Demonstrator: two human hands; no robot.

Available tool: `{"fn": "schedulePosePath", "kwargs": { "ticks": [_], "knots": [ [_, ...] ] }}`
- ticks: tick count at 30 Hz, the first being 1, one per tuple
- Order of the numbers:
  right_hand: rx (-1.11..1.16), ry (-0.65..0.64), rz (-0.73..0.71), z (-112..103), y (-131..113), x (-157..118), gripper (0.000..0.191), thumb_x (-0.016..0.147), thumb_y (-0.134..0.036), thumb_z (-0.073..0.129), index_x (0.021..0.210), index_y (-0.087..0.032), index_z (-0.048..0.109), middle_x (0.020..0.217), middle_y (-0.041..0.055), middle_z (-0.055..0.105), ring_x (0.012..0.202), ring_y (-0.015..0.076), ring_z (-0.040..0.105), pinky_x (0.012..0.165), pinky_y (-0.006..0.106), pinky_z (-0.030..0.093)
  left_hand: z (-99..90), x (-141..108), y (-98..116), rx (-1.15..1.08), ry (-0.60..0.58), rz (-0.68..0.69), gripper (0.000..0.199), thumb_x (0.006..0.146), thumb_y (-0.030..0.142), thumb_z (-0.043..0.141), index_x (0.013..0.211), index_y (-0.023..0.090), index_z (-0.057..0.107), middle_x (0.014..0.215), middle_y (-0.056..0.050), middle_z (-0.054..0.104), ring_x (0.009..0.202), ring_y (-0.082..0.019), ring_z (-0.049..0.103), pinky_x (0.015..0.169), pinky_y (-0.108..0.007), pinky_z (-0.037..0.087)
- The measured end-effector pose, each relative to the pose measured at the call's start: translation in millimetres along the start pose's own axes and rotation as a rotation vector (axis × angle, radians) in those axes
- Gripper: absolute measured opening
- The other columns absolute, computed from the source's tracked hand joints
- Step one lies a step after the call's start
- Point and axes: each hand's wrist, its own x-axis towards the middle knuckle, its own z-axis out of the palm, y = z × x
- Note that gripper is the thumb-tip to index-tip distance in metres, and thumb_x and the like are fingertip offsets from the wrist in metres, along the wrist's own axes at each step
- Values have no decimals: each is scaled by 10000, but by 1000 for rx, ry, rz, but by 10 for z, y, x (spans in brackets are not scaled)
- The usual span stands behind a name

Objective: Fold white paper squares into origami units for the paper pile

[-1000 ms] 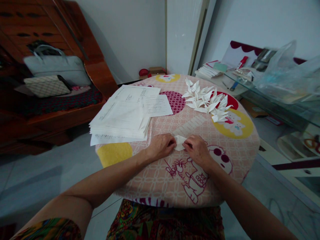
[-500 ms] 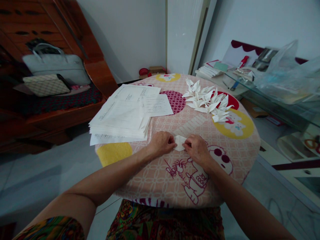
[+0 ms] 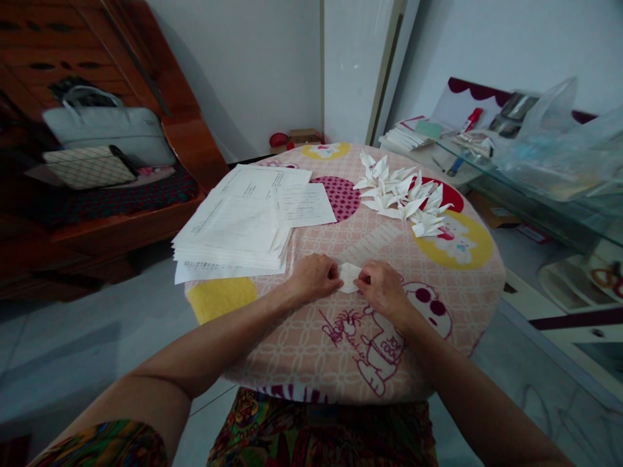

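A small folded white paper (image 3: 349, 277) lies on the patterned tablecloth (image 3: 302, 344) near the middle of the round table. My left hand (image 3: 316, 277) pinches its left edge. On its right edge, the fingers of my right hand (image 3: 382, 288) are closed. Beyond my right hand sits a cluster of folded white paper figures (image 3: 402, 191) with pointed tips. A stack of printed white sheets (image 3: 233, 227) rests at the table's left side, beyond my left forearm.
A wooden bench (image 3: 189, 130) at the left holds a pale handbag (image 3: 111, 130) and a quilted pouch (image 3: 87, 167). At the right, a glass shelf (image 3: 545, 194) carries a clear plastic bag (image 3: 535, 146). Papers (image 3: 406, 137) lie behind the table's right edge.
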Motion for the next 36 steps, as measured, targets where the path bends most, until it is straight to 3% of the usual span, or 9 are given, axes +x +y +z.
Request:
{"fn": "schedulePosePath", "kwargs": {
  "ticks": [3, 5, 8, 10, 19, 28, 36],
  "knots": [
    [-7, 21, 8, 2, -5, 3, 183, 788, -136, 660, 613, -172, 620, 726, 64, 648, 728, 192, 556, 696, 313, 389, 46, -14, -44, -85, 93, 89, 67, 713, 204, 694, 761, 157, 689, 710, -12, 655, 641, -141, 570, 608, -254, 414],
    [-13, 27, 4, 0, -9, 3, 186, 787, -141, 663, 609, -175, 623, 718, 58, 646, 715, 188, 554, 686, 308, 385, 92, -33, -82, -150, 156, 238, 158, 705, 113, 669, 857, 153, 689, 797, -18, 659, 706, -136, 590, 650, -243, 445],
    [-21, 14, 24, -10, -20, 4, 175, 792, -147, 665, 621, -170, 634, 718, 62, 651, 713, 187, 560, 676, 304, 384, 161, -67, -136, -196, 165, 464, 230, 780, 34, 561, 908, 157, 706, 893, -45, 671, 824, -136, 626, 750, -240, 481],
    [-21, 10, 39, -17, -22, 6, 171, 795, -151, 666, 627, -167, 638, 727, 65, 656, 725, 189, 566, 677, 301, 385, 195, -88, -165, -184, 158, 529, 253, 835, 41, 519, 922, 164, 722, 925, -57, 682, 865, -138, 639, 777, -240, 492],
    [33, 67, 82, 1, -32, -6, 160, 768, -185, 698, 625, -184, 626, 681, 28, 635, 673, 167, 543, 627, 287, 353, 246, -184, -227, -65, 154, 548, 248, 954, 195, 507, 1052, 200, 735, 997, -72, 670, 930, -154, 614, 809, -255, 505],
    [94, 18, 192, -60, -27, 12, 120, 724, -165, 696, 622, -196, 640, 634, 4, 639, 606, 144, 540, 572, 264, 330, 243, -185, -223, -64, 143, 545, 254, 951, 171, 494, 1031, 187, 735, 1002, -83, 654, 942, -163, 608, 842, -290, 520],
    [166, 85, 253, -189, 70, -113, 109, 691, -98, 595, 629, -181, 625, 591, 1, 616, 559, 136, 527, 548, 256, 338, 231, -194, -215, -83, 166, 566, 248, 936, 140, 503, 1021, 160, 734, 1006, -93, 661, 945, -170, 609, 827, -279, 515]
  ]
}}
